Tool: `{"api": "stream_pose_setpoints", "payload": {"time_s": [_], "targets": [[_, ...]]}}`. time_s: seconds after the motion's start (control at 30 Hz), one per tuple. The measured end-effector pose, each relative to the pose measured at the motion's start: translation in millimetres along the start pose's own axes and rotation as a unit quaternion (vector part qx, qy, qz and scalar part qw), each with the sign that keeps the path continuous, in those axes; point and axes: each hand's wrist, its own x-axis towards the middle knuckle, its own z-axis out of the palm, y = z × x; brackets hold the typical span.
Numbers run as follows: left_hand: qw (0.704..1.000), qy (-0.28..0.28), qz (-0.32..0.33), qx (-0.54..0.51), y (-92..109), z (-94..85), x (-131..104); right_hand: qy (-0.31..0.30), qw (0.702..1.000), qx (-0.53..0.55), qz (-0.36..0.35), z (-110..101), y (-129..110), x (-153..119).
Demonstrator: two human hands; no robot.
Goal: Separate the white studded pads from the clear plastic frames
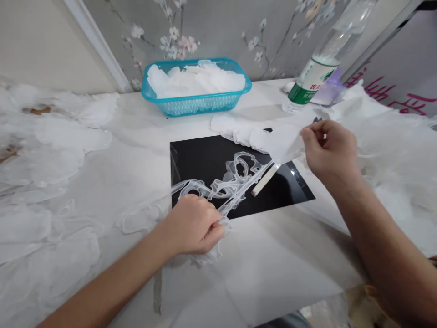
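Note:
My left hand [198, 225] is closed in a fist around translucent white trimmings [220, 189], thin looping strips with cut-out holes. Some strands run taut from it up to a thin white translucent piece [285, 142], whose right edge my right hand [329, 146] pinches between thumb and fingers. Beneath both lies a black mat [194, 157]. A narrow cream-coloured strip [265, 180] rests on the mat, under the stretched strands. Several white rounded cut-outs [242, 135] overlap at the mat's far edge.
A blue basket [201, 108] of white cut-outs stands against the wall. To its right is a water bottle [316, 73] beside something purple [331, 86]. Heaps of white translucent sheets [51, 136] cover the left side; another pile [399, 150] lies right.

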Motion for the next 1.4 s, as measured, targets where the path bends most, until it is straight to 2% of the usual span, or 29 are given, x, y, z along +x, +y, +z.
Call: {"api": "stream_pose_setpoints", "payload": {"time_s": [0.03, 0.13, 0.2, 0.27, 0.33, 0.4, 0.47, 0.5, 0.57, 0.63, 0.73, 0.8, 0.83, 0.93, 1.1, 1.2, 1.3, 1.4], "targets": [[1.0, -0.006, 0.005, 0.013, -0.4, 0.4, -0.4, 0.036, 0.999, -0.02, 0.009, -4.0, 4.0, 6.2], [0.999, -0.01, 0.007, 0.03, -1.4, 1.4, -1.5, 0.203, 0.978, -0.058, 0.007, -16.4, 18.3, 23.5], [1.0, -0.001, 0.001, 0.017, -1.3, 1.7, -1.6, 0.276, 0.957, -0.054, -0.064, -18.4, 23.9, 26.1], [1.0, 0.014, -0.008, 0.008, -0.7, 1.7, -1.4, 0.289, 0.943, -0.048, -0.156, -11.7, 23.1, 18.5], [1.0, 0.021, -0.009, 0.004, -0.2, 1.9, -1.0, 0.197, 0.954, -0.05, -0.22, 1.6, 17.3, 4.8], [1.0, 0.023, -0.009, 0.001, -0.2, 2.3, -0.6, -0.013, 0.96, -0.075, -0.268, 15.1, 10.4, -7.7], [1.0, 0.024, -0.007, -0.001, -0.5, 2.8, -0.2, -0.178, 0.942, -0.088, -0.271, 22.3, 6.0, -13.8], [1.0, 0.025, -0.005, -0.001, -0.7, 2.9, -0.1, -0.223, 0.935, -0.085, -0.262, 22.3, 5.1, -14.0], [1.0, 0.029, 0.0, -0.003, -0.8, 3.1, 0.1, -0.261, 0.933, -0.056, -0.241, 15.7, 6.1, -10.0], [0.999, 0.037, 0.004, -0.008, -0.7, 2.9, 0.1, -0.325, 0.917, -0.013, -0.231, 4.0, 9.8, -3.1], [0.999, 0.047, -0.001, -0.013, -0.6, 2.7, -0.2, -0.489, 0.852, 0.011, -0.189, -11.3, 18.0, 5.7], [0.999, 0.046, -0.006, -0.013, -0.7, 3.0, -0.3, -0.555, 0.819, -0.012, -0.148, -15.4, 21.9, 7.8], [0.999, 0.044, -0.008, -0.012, -0.9, 3.2, -0.3, -0.566, 0.813, -0.024, -0.135, -15.6, 22.4, 7.5], [0.999, 0.041, -0.009, -0.013, -1.3, 3.9, 0.0, -0.554, 0.82, -0.028, -0.139, -12.1, 16.9, 2.0], [0.999, 0.047, -0.015, -0.018, -0.7, 3.4, -0.3, -0.55, 0.808, 0.015, -0.211, -6.6, -2.3, -12.1], [0.999, 0.046, -0.015, -0.013, -0.4, 3.1, -0.8, -0.518, 0.816, 0.001, -0.256, -6.2, -8.1, -16.6], [0.999, 0.049, -0.013, -0.008, -0.3, 3.1, -0.4, -0.508, 0.821, -0.036, -0.258, -6.8, -9.0, -18.5], [0.997, 0.071, -0.007, -0.001, -0.2, 3.0, 0.8, -0.444, 0.839, -0.042, -0.311, -8.4, -11.2, -21.1]]}}
